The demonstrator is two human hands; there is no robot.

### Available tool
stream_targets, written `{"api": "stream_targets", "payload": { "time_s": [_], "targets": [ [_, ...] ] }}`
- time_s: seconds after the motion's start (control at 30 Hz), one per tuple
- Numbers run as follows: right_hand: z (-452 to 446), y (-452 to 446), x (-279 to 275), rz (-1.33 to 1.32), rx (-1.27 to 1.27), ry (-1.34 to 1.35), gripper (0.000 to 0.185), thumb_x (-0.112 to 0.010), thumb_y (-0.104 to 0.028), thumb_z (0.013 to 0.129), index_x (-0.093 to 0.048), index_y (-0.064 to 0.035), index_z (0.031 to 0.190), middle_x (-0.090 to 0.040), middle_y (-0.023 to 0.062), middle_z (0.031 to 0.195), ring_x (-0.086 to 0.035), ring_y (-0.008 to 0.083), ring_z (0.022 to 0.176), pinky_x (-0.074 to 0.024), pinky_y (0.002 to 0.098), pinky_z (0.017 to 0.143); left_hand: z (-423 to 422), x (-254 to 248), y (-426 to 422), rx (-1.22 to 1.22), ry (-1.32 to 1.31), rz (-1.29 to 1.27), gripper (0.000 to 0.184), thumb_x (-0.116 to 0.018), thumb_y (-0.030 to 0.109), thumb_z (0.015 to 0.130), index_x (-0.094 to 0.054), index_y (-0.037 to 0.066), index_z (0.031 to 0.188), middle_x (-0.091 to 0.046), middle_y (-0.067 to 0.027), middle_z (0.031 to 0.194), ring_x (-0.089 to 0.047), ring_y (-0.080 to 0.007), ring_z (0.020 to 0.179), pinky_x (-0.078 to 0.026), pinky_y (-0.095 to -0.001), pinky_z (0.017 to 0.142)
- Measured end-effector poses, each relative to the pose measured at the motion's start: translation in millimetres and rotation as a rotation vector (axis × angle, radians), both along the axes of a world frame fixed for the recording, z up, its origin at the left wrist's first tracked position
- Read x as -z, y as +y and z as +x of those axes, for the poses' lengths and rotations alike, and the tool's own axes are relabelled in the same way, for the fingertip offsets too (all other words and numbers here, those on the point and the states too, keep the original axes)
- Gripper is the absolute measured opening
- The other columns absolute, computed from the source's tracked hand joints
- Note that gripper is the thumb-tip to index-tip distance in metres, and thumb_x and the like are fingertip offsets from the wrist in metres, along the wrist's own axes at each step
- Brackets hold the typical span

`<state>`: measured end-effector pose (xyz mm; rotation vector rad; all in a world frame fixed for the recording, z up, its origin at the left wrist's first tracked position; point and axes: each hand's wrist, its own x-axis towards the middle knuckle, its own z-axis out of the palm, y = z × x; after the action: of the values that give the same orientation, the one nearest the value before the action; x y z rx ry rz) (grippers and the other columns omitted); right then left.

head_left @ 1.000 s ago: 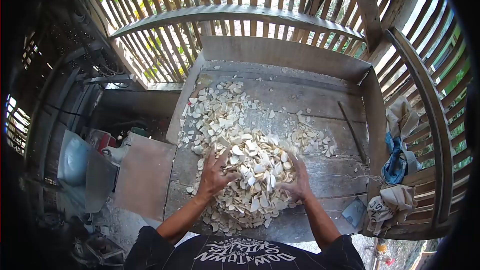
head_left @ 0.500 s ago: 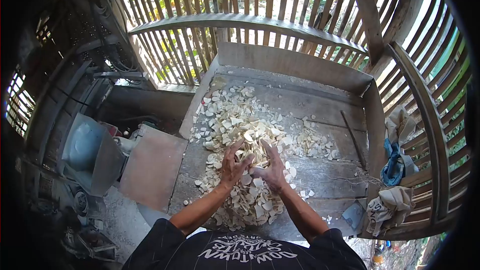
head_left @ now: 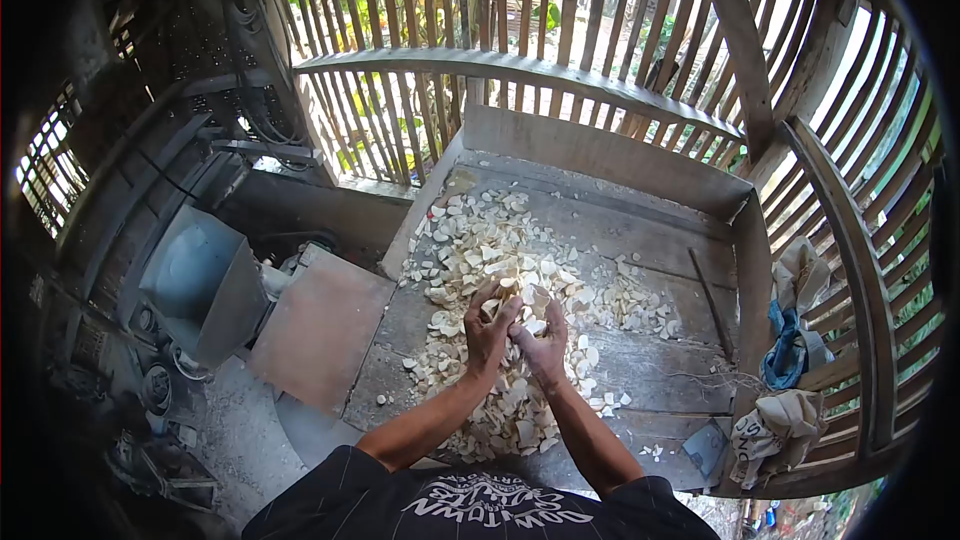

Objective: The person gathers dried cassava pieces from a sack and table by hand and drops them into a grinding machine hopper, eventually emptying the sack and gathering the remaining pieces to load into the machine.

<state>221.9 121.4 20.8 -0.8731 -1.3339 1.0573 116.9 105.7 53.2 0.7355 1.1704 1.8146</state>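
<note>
A heap of pale, dried chips (head_left: pixel 478 240), like sliced root, spreads over the wooden boards in front of me. My left hand (head_left: pixel 486 338) and my right hand (head_left: pixel 545 348) are cupped together above the middle of the heap, thumbs nearly touching. Between them they hold a scoop of chips (head_left: pixel 527 302), heaped at the fingertips. The fingers curl round the scoop, and some are hidden behind it. More chips lie under my wrists and toward my body.
The wooden bin (head_left: pixel 600 155) has raised walls at the back and sides. A thin stick (head_left: pixel 711 305) lies at its right. Cloth sacks (head_left: pixel 780 430) hang on the right rail. At left stand a metal hopper (head_left: pixel 205 285) and a flat brown board (head_left: pixel 322 330).
My hands have drawn closer together and closed around a scoop of chips, which appears lifted from the heap. The view has shifted slightly.
</note>
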Motion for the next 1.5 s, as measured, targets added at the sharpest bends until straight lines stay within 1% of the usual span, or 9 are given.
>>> {"api": "stream_targets", "payload": {
  "time_s": [0.5,0.57,0.63,0.83,0.93,1.13,1.3,1.43,1.5],
  "targets": [
    [-67.8,-9.5,-80.8,0.168,-0.082,0.082,0.075,-0.091,-0.027,0.077,-0.057,0.0027,0.136,-0.062,0.0084,0.125,-0.061,0.0174,0.113,-0.0485,0.0314,0.097,-68.1,-63.0,-7.4,0.011,-0.034,0.241,0.042,-0.079,0.018,0.086,-0.067,-0.004,0.12,-0.066,-0.0088,0.116,-0.063,-0.0162,0.103,-0.051,-0.0308,0.091],
    [-100.0,-9.7,-98.0,0.231,-0.103,0.095,0.081,-0.091,-0.035,0.077,-0.053,0.0026,0.139,-0.065,0.0078,0.122,-0.061,0.0157,0.11,-0.0484,0.0299,0.095,-98.9,-78.4,-10.5,-0.044,0.029,0.287,0.043,-0.079,0.019,0.087,-0.067,-0.004,0.121,-0.065,-0.0101,0.118,-0.063,-0.0181,0.105,-0.05,-0.0316,0.093],
    [-139.6,-12.6,-119.8,0.203,-0.203,0.173,0.07,-0.09,-0.022,0.077,-0.059,0.0023,0.135,-0.062,0.0085,0.126,-0.061,0.0182,0.114,-0.0483,0.0326,0.098,-136.6,-102.1,-20.1,-0.136,0.098,0.344,0.043,-0.079,0.02,0.087,-0.067,-0.003,0.121,-0.065,-0.0109,0.119,-0.063,-0.0188,0.106,-0.049,-0.032,0.095],
    [-305.9,-25.2,-184.4,0.351,-0.413,0.242,0.068,-0.089,-0.022,0.075,-0.062,0.002,0.133,-0.063,0.0105,0.124,-0.061,0.0199,0.113,-0.0475,0.0333,0.1,-287.5,-185.3,-74.2,-0.258,0.205,0.48,0.05,-0.078,0.021,0.089,-0.061,-0.002,0.13,-0.067,-0.0087,0.116,-0.063,-0.0146,0.103,-0.051,-0.029,0.091],
    [-393.5,-49.2,-215.2,0.342,-0.575,0.319,0.065,-0.089,-0.021,0.077,-0.062,0.002,0.132,-0.063,0.0106,0.119,-0.062,0.0187,0.108,-0.0483,0.0307,0.096,-355.3,-219.7,-107.6,-0.41,0.162,0.445,0.044,-0.077,0.021,0.09,-0.065,-0.003,0.125,-0.07,-0.0074,0.107,-0.066,-0.0133,0.094,-0.053,-0.0272,0.083],
    [-511.4,-76.6,-190.8,0.215,-0.579,0.126,0.073,-0.089,-0.039,0.073,-0.065,0.0023,0.128,-0.069,0.018,0.118,-0.068,0.026,0.109,-0.0504,0.036,0.096,-492.0,-174.9,-133.2,-0.559,0.144,0.217,0.042,-0.077,0.03,0.088,-0.071,-0.002,0.115,-0.072,-0.0073,0.099,-0.067,-0.0147,0.085,-0.052,-0.0296,0.074],
    [-514.3,-72.7,-175.9,0.273,-0.634,-0.2,0.072,-0.087,-0.046,0.074,-0.065,-0.0002,0.126,-0.071,0.0194,0.117,-0.07,0.0304,0.108,-0.0522,0.039,0.095,-533.4,-129.6,-150.2,-0.489,0.167,0.08,0.042,-0.075,0.029,0.088,-0.072,-0.002,0.116,-0.072,-0.0076,0.099,-0.067,-0.0147,0.086,-0.052,-0.0308,0.074],
    [-501.0,-84.0,-189.1,0.37,-0.556,-0.433,0.071,-0.083,-0.053,0.075,-0.066,-0.0045,0.125,-0.071,0.0188,0.118,-0.069,0.036,0.11,-0.0529,0.0423,0.094,-551.2,-125.4,-159.7,-0.408,0.415,0.135,0.033,-0.072,0.023,0.088,-0.073,-0.002,0.109,-0.074,-0.0063,0.097,-0.068,-0.0145,0.082,-0.053,-0.0316,0.07],
    [-497.7,-87.8,-192.4,0.466,-0.461,-0.546,0.069,-0.08,-0.056,0.078,-0.066,-0.0077,0.126,-0.072,0.0173,0.116,-0.068,0.0375,0.108,-0.0532,0.0446,0.092,-556.7,-130.4,-167.5,-0.382,0.531,-0.051,0.033,-0.074,0.022,0.083,-0.073,-0.002,0.106,-0.075,-0.009,0.094,-0.069,-0.0147,0.08,-0.052,-0.0318,0.068]
  ]
}}
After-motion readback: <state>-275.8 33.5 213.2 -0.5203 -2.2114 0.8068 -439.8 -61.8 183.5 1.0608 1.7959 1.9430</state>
